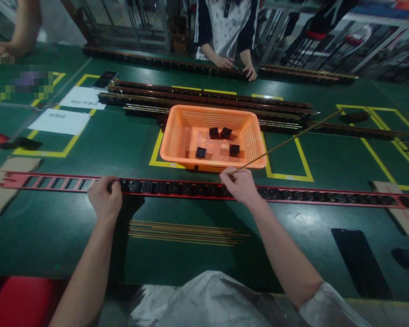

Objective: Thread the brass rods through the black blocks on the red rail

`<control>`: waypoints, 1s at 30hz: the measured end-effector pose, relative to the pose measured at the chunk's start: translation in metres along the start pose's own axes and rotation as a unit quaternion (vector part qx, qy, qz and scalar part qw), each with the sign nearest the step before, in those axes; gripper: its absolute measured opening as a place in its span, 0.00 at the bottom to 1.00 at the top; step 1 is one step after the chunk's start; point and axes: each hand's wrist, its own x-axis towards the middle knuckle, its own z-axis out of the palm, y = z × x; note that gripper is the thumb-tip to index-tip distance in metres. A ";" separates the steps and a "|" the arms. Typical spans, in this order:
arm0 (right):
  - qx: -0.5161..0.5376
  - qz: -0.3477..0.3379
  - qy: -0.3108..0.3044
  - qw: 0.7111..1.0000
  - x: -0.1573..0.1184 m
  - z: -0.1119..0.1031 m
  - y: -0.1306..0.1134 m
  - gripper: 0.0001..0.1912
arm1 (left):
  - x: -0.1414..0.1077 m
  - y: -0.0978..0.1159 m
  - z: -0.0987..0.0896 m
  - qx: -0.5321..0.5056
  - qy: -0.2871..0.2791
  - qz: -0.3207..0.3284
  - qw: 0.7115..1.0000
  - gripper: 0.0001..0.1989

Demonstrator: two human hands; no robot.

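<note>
Rail [18, 180] lay just nearside of the basket [211, 160], mostly filled; slots far left of it looked unfilled, four blocks [213, 132] inside it. I had the left hand [105, 195] curled at the rail, hold unclear; right hand [240, 186] pinched a rod [293, 137]. Papers [59, 121] left of basket: print illegible.

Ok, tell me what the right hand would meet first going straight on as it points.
Likely the near side of the orange basket, though the height of the right hand is unclear.

Perforated plastic basket [213, 162], smooth glossy tabletop [303, 222], metal-looking rod [295, 136]
</note>
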 end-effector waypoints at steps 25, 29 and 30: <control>-0.131 -0.030 -0.086 0.987 0.011 0.017 -0.001 0.20 | -0.001 0.005 -0.003 0.023 -0.019 -0.024 0.999 0.11; -0.121 -0.037 -0.093 0.988 0.013 0.019 -0.003 0.19 | -0.001 0.005 -0.003 0.040 -0.031 -0.050 0.998 0.10; -0.118 -0.038 -0.092 0.988 0.013 0.020 -0.003 0.19 | -0.001 0.005 -0.003 0.044 -0.033 -0.051 0.997 0.10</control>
